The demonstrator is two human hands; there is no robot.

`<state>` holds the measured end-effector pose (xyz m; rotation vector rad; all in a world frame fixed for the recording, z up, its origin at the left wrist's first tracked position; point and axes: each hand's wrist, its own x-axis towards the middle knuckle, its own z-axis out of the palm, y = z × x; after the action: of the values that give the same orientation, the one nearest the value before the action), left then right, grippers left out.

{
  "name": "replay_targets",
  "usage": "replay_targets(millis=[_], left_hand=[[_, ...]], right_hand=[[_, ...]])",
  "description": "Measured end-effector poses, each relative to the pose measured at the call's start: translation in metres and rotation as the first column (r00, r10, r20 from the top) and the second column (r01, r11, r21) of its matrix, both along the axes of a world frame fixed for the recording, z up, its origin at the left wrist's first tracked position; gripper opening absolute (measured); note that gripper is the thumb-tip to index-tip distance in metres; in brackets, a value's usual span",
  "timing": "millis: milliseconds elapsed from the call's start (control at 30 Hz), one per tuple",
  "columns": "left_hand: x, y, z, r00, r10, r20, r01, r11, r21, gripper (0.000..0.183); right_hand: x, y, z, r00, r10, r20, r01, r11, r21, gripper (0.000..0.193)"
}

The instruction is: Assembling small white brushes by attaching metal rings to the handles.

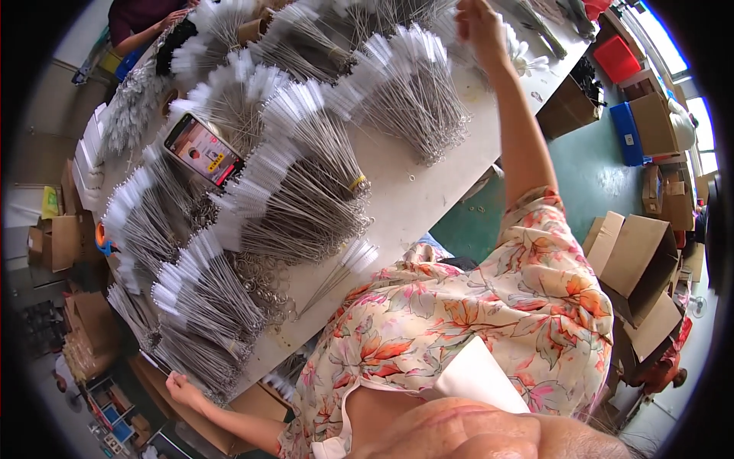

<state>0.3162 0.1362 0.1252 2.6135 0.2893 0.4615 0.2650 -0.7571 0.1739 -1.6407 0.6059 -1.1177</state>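
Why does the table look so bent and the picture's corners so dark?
Head view: the fisheye lens curves the white table and blackens the corners; daylight blows out the windows at upper right; the chin at the bottom is blurred; the brush bundles stay sharp.

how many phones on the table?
1. A phone with its screen lit, lying on the wire brush bundles toward the table's left side. Others may be hidden beneath the bundles.
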Motion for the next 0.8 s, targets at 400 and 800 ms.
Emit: replay_targets(millis=[400, 800], left_hand=[[-0.018, -0.154, 0.058, 0.992, -0.123, 0.015, 0.074, 0.489, -0.869, 0.031], [-0.048, -0.376, 0.098, 0.715, -0.647, 0.265, 0.615, 0.403, -0.678, 0.017]], right_hand=[[-0.026, -0.082, 0.002, 0.782, -0.56, -0.275, 0.144, 0.591, -0.794, 0.018], [0.016, 0.351, 0.029, 0.115, 0.845, 0.523, -0.966, -0.028, 0.256, 0.023]])
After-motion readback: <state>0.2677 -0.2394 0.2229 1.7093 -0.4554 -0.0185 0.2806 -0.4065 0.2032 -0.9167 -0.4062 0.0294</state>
